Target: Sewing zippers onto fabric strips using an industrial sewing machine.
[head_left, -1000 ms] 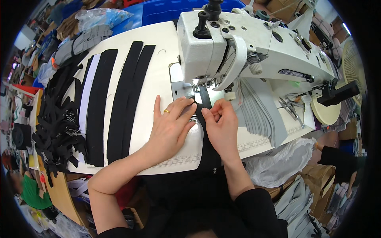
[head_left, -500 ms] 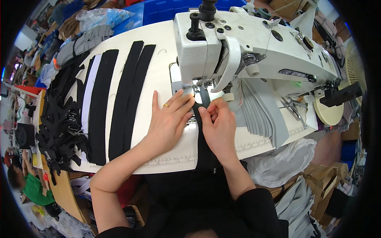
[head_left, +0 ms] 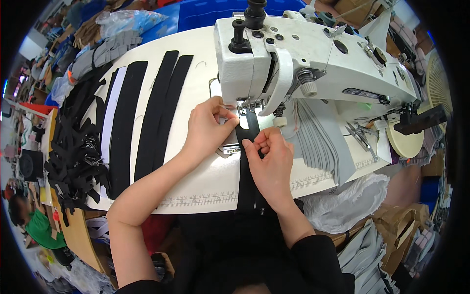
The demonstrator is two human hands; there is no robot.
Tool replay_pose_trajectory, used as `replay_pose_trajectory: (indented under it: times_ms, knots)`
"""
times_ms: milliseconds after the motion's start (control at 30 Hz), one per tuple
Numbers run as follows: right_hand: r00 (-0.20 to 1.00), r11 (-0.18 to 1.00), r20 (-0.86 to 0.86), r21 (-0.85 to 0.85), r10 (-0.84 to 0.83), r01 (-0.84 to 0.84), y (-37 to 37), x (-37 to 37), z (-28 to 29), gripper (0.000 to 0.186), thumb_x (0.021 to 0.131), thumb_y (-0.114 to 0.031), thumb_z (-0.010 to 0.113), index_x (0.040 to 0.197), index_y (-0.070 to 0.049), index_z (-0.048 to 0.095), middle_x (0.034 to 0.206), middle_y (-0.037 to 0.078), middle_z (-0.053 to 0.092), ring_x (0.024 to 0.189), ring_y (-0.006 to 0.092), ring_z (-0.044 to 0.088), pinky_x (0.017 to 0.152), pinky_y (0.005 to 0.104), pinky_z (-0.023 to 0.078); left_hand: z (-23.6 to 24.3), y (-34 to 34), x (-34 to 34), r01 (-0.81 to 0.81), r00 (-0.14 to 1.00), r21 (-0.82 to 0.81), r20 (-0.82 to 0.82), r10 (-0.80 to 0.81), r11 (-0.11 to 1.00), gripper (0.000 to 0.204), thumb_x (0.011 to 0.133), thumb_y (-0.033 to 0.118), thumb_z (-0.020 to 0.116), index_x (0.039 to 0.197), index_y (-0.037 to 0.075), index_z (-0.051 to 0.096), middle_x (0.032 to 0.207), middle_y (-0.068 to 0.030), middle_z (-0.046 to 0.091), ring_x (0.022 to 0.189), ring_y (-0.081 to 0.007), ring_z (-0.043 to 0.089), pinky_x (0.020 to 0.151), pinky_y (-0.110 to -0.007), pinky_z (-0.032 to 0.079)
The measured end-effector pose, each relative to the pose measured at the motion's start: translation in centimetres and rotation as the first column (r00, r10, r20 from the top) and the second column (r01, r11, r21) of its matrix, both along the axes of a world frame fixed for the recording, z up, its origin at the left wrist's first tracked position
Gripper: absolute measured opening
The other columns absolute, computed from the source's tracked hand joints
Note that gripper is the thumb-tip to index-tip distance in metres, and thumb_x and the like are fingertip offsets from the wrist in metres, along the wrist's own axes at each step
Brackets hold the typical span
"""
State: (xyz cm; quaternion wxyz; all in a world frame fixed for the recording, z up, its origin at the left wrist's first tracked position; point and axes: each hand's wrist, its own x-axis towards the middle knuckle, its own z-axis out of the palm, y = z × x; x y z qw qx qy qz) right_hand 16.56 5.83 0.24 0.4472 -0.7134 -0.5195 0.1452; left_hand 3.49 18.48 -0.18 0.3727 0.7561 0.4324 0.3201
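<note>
A long black fabric strip [head_left: 247, 182] runs from beneath the presser foot [head_left: 248, 107] of a white sewing machine [head_left: 313, 54] down over the table's front edge. My left hand [head_left: 209, 128] is closed in a pinch at the strip's left edge, close to the foot, its fingers curled. Lower down, my right hand [head_left: 271, 164] pinches the strip's right edge between thumb and curled fingers. The exact grip of the left fingertips is partly hidden.
Several black strips [head_left: 164, 112] and a white strip [head_left: 111, 110] lie left of the machine, beside a heap of black pieces [head_left: 76, 157]. Grey fabric pieces [head_left: 318, 142] and scissors [head_left: 361, 137] lie to the right. A blue bin [head_left: 200, 14] stands behind.
My left hand has gone from lying flat with fingers spread to a curled pinch at the strip's edge. My right hand has shifted slightly down and keeps its pinch.
</note>
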Motion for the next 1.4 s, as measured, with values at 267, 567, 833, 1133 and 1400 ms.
replay_pose_trajectory:
  times_ms: [267, 567, 833, 1133, 1400]
  knots:
    - [0.998, 0.999, -0.066, 0.041, -0.019, 0.022, 1.0, 0.5, -0.8, 0.027, 0.085, -0.012, 0.085, 0.087, -0.003, 0.059, 0.073, 0.004, 0.063, 0.063, 0.0149, 0.055, 0.064, 0.0304, 0.045, 0.3, 1.0, 0.5, -0.058, 0.996, -0.265, -0.075, 0.040, 0.963, 0.029, 0.073, 0.011, 0.078, 0.095, -0.003, 0.066, 0.077, -0.0075, 0.076, 0.059, -0.0116, 0.061, 0.059, -0.030, 0.048]
    - [0.989, 0.998, -0.149, 0.050, -0.020, 0.028, 1.3, 0.6, -1.4, 0.028, 0.083, -0.014, 0.087, 0.087, -0.001, 0.063, 0.072, 0.003, 0.065, 0.063, 0.0126, 0.059, 0.062, 0.0281, 0.048, -1.7, 1.6, 1.1, -0.045, 0.996, -0.163, 0.075, 0.058, 0.986, 0.022, 0.074, 0.010, 0.077, 0.091, 0.000, 0.066, 0.073, -0.0077, 0.074, 0.058, -0.0158, 0.062, 0.059, -0.033, 0.048]
    - [0.996, 0.995, -0.051, 0.074, -0.069, 0.073, 1.6, 0.3, -1.1, 0.031, 0.082, -0.017, 0.088, 0.078, -0.002, 0.062, 0.069, 0.004, 0.064, 0.063, 0.0148, 0.059, 0.061, 0.0297, 0.049, -1.7, 0.7, 1.8, -0.159, 0.986, -0.099, 0.025, 0.163, 0.982, 0.019, 0.076, 0.005, 0.073, 0.092, -0.002, 0.068, 0.076, -0.0109, 0.074, 0.061, -0.0162, 0.066, 0.060, -0.031, 0.048]
    - [0.998, 0.996, -0.032, 0.071, -0.059, 0.061, 1.8, 0.1, -0.9, 0.034, 0.081, -0.018, 0.089, 0.077, -0.001, 0.060, 0.067, 0.005, 0.062, 0.060, 0.0153, 0.057, 0.059, 0.0299, 0.048, -2.4, 0.7, 1.7, -0.159, 0.973, -0.110, 0.149, 0.175, 0.981, 0.018, 0.077, 0.004, 0.074, 0.093, -0.003, 0.070, 0.077, -0.0103, 0.074, 0.062, -0.0123, 0.063, 0.060, -0.029, 0.048]
    - [0.998, 0.995, 0.006, 0.077, -0.065, 0.065, 1.8, 0.2, -0.9, 0.035, 0.081, -0.019, 0.090, 0.075, -0.002, 0.060, 0.068, 0.005, 0.062, 0.060, 0.0170, 0.057, 0.059, 0.0312, 0.048, -2.6, 0.5, 1.9, -0.177, 0.969, -0.056, 0.168, 0.184, 0.983, 0.017, 0.077, 0.005, 0.076, 0.091, -0.002, 0.072, 0.073, -0.0054, 0.072, 0.054, -0.0084, 0.048, 0.053, -0.029, 0.039]
